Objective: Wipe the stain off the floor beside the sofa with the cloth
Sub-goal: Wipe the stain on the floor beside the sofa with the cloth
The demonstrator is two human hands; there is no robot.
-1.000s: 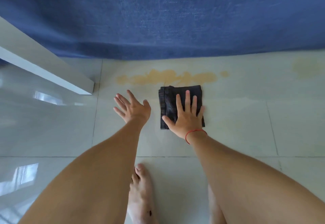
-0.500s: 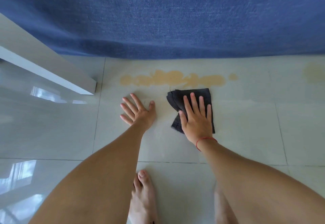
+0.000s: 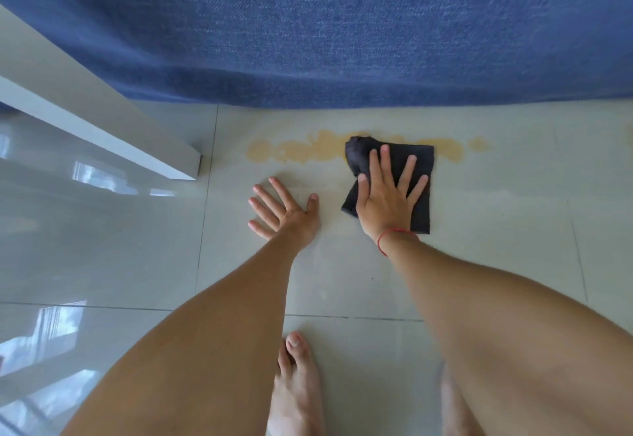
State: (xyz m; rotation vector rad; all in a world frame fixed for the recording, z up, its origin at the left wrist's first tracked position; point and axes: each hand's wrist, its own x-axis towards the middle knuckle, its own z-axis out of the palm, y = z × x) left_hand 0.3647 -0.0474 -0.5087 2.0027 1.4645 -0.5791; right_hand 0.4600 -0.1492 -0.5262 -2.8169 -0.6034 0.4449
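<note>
A yellowish stain (image 3: 294, 151) runs in a strip along the pale tiled floor just in front of the blue sofa (image 3: 342, 31). A folded dark cloth (image 3: 416, 161) lies over the stain's middle, its left corner bunched up. My right hand (image 3: 387, 195) presses flat on the cloth with fingers spread, a red string around the wrist. My left hand (image 3: 284, 211) rests flat on the bare floor to the left of the cloth, fingers apart, holding nothing. A small spot of stain (image 3: 478, 143) shows to the right of the cloth.
A white slanted panel (image 3: 102, 127) reaches the floor at the left, close to the stain's left end. My bare foot (image 3: 298, 384) stands on the tiles below the hands. Glossy tiles (image 3: 85, 247) reflect light at the left.
My right hand has pushed the cloth forward from below the stain onto its middle, and the cloth's left corner has bunched up. My left hand stays flat on the floor.
</note>
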